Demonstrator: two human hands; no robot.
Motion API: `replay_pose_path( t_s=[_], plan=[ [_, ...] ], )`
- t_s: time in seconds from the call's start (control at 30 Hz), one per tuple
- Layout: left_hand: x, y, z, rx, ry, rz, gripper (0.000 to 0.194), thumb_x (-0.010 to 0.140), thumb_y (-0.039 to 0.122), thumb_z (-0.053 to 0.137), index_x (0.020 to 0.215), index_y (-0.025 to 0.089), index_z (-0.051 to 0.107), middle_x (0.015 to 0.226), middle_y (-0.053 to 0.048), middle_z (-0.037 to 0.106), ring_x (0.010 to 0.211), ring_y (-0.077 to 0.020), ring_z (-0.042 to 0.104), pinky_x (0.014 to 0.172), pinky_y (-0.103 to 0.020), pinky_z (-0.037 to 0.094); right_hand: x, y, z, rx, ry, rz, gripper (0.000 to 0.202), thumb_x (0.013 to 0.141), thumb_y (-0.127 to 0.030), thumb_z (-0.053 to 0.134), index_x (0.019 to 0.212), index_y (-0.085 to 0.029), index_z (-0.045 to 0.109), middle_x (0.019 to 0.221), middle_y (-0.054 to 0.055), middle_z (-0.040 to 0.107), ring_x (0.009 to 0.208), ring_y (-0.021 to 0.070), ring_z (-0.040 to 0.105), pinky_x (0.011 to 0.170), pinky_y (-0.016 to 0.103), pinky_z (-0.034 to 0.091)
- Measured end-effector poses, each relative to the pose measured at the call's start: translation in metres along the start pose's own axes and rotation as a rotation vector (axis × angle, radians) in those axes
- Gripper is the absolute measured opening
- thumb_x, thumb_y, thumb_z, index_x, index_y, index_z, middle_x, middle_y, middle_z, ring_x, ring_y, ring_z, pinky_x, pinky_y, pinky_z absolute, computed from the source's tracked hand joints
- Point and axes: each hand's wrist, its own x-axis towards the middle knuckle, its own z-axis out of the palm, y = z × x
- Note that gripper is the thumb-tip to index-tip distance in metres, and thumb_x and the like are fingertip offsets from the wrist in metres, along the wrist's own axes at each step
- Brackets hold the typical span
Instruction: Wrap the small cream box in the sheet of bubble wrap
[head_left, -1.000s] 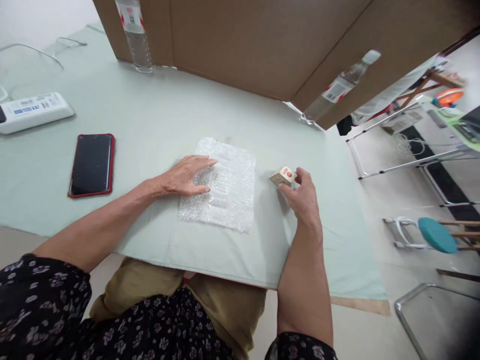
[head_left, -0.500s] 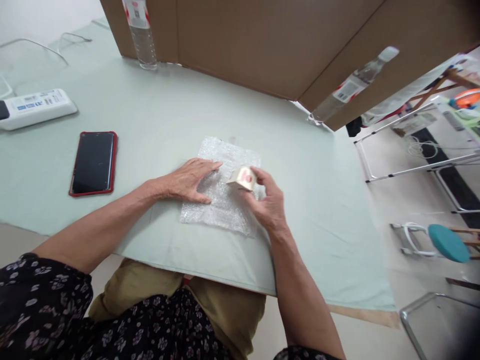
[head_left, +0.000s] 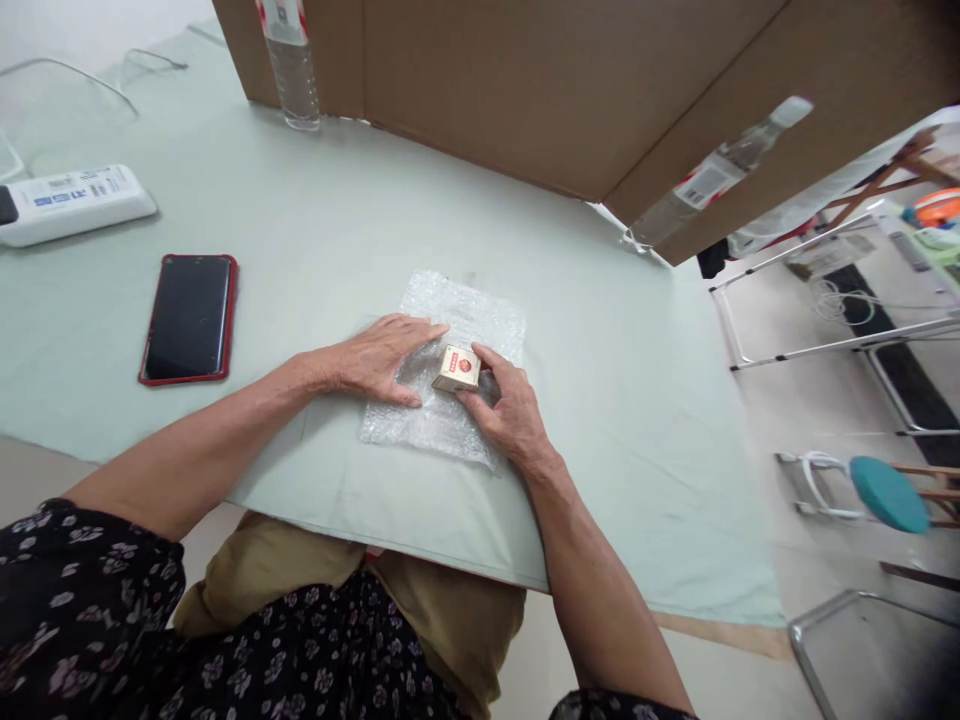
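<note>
A small cream box (head_left: 457, 368) with a red print sits over the middle of a sheet of bubble wrap (head_left: 427, 425). My right hand (head_left: 510, 405) has its thumb and forefinger closed on the right end of the box. To the left, my left hand (head_left: 382, 360) rests on the wrap's left part with thumb and fingers spread and nothing in them. A gap separates the left hand from the box.
A phone in a red case (head_left: 189, 318) and a white device (head_left: 79, 205) lie on the left of the green cloth (head_left: 645, 400). Behind stands a cardboard panel (head_left: 495, 90) with two plastic bottles (head_left: 294, 80) against it. A teal stool (head_left: 889, 494) is at the right.
My right hand has moved left with the box, bringing it nearer my left hand and turning its printed face upward. The left hand has stayed about where it was.
</note>
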Motion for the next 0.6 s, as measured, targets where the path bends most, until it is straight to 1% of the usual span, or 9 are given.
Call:
replay_pose_path(
  t_s=[0.23, 0.5, 0.6],
  plan=[
    [-0.0002, -0.0014, 0.0000, 0.011, -0.001, -0.005, 0.103, 0.078, 0.066, 0.068, 0.158, 0.019, 0.023, 0.161, -0.019, 0.035, 0.150, -0.0389, 0.029, 0.123, -0.055, 0.020, 0.0004, 0.0023, 0.0043, 0.017, 0.055, -0.021, 0.059, 0.087, -0.030, 0.065, 0.143, -0.025, 0.050, 0.138, 0.010, 0.065, 0.119, 0.0293, 0.064, 0.104, 0.049, 0.049],
    [-0.0003, -0.0004, -0.0010, 0.003, -0.015, -0.011, 0.104, 0.078, 0.067, 0.068, 0.159, 0.020, 0.022, 0.162, -0.018, 0.034, 0.151, -0.0395, 0.027, 0.124, -0.056, 0.020, 0.0002, 0.0002, 0.0034, 0.048, 0.052, 0.019, 0.058, 0.086, -0.030, 0.065, 0.142, -0.027, 0.052, 0.137, 0.008, 0.067, 0.119, 0.0287, 0.065, 0.107, 0.050, 0.047],
    [-0.0005, -0.0007, -0.0005, -0.003, -0.011, -0.003, 0.102, 0.079, 0.065, 0.067, 0.159, 0.023, 0.021, 0.162, -0.016, 0.035, 0.151, -0.0388, 0.027, 0.123, -0.056, 0.020, 0.0005, -0.0013, 0.0027, 0.060, 0.053, 0.034, 0.057, 0.087, -0.031, 0.065, 0.142, -0.027, 0.052, 0.135, 0.007, 0.068, 0.117, 0.0282, 0.066, 0.107, 0.050, 0.047]
  ],
)
